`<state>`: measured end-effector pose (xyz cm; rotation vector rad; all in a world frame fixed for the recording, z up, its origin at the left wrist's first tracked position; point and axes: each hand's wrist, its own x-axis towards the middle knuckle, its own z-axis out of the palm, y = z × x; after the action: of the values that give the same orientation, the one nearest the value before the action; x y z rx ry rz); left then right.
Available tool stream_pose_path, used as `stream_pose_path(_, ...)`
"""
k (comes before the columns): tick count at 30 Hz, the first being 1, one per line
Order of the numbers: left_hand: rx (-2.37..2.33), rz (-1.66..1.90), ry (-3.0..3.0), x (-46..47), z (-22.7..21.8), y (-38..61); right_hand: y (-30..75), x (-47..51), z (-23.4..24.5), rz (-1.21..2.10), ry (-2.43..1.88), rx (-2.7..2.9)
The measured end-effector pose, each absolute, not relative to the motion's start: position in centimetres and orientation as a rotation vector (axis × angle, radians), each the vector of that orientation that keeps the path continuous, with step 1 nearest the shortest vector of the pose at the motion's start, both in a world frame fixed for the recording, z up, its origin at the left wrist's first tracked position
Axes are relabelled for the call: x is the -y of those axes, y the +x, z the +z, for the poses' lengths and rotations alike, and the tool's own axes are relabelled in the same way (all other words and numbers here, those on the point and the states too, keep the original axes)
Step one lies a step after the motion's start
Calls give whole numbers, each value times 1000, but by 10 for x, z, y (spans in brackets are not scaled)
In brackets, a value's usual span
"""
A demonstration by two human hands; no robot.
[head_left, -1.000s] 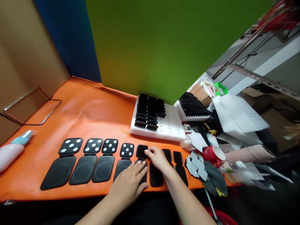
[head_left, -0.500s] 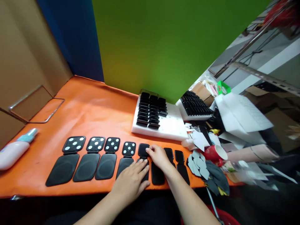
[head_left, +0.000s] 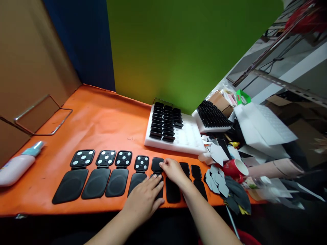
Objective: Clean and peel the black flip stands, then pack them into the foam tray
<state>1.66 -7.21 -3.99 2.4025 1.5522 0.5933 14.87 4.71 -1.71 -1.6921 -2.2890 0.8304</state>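
A row of black hinged folding cases lies unfolded on the orange table, each with a small upper panel and a larger lower panel. My left hand (head_left: 143, 198) rests flat with fingers apart, over the lower panel of one black case (head_left: 157, 164) near the middle. At the right edge of that case's plain upper panel, the fingertips of my right hand (head_left: 173, 170) are pressed together; anything between them is hidden. Left of my hands, several cases (head_left: 106, 158) show white round dots on their upper panels. A plain-topped case (head_left: 196, 172) lies beyond my right wrist.
Behind the row, a white foam tray (head_left: 189, 134) holds upright black pieces, with a second filled tray (head_left: 213, 115) beside it. A spray bottle (head_left: 19, 166) lies far left. Grey cut-outs (head_left: 216, 180), a red cup (head_left: 235, 168) and gloves crowd the right. A green panel (head_left: 178, 51) stands behind.
The whole view has shifted slightly. Both hands stay at the same case, with the right fingertips still at the edge of its upper panel.
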Motion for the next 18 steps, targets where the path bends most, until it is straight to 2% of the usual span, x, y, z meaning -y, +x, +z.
stream_pose_path(18, -1553, 666, 2401, 73, -44, 17, 140, -46, -7, 584, -1811, 2432)
